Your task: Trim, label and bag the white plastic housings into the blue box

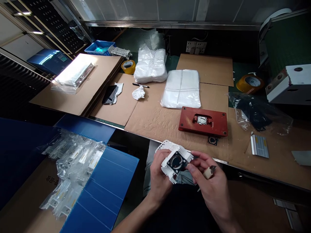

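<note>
My left hand (160, 174) is closed around a white plastic housing (167, 166), held tilted over my lap in front of the table edge. A black square frame (176, 160) with a round opening sits on the housing's face. With thumb and fingertips, my right hand (211, 181) touches the right edge of that frame. Tucked in the same hand is a small beige-handled tool (208, 173) with a dark metal tip; its exact kind is unclear. Just beyond lies a red fixture block (204, 129) with a small whitish square piece (201, 120) in its recess. Another black square frame (212, 140) lies at the block's front edge.
Wrapped white bag stacks (181, 89) lie mid-table, near tape rolls (250, 83). At left are stacked cardboard sheets (70, 94), a phone (109, 94) and a blue box (102, 191) with bagged white parts (73, 171). A clear bag (259, 113) and silvery piece (259, 146) lie right.
</note>
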The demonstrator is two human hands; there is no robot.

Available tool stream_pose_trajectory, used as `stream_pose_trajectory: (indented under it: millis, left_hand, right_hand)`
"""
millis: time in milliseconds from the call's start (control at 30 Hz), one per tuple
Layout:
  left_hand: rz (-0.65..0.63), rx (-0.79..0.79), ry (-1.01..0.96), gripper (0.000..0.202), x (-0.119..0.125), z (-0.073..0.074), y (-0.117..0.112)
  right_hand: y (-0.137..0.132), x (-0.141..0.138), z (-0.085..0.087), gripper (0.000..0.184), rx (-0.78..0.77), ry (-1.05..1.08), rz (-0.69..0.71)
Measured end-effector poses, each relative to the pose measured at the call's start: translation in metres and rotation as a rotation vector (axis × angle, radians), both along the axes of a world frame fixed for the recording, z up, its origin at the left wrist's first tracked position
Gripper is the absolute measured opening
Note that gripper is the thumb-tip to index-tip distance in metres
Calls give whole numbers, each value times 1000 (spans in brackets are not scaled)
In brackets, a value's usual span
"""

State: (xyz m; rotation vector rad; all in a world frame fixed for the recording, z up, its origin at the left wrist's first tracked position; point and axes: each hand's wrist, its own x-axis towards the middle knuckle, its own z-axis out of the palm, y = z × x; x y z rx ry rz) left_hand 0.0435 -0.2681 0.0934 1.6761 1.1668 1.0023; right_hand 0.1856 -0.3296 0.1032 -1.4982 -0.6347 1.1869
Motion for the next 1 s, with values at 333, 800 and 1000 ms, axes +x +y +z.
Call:
stream_pose_trajectory:
  millis: [333,800,1000]
  left_hand:
    - [24,-54,-53,22,0,-3,0]
    - [98,-491,-284,32,1,7,6]
    - [137,-836,-868,50,32,11,16]
  right_hand:
    - [-2,-1,6,44,488,-735,367]
    - [-13,27,-40,17,117,-357,-162]
    - [-2,35,-50,70,67,340,-73]
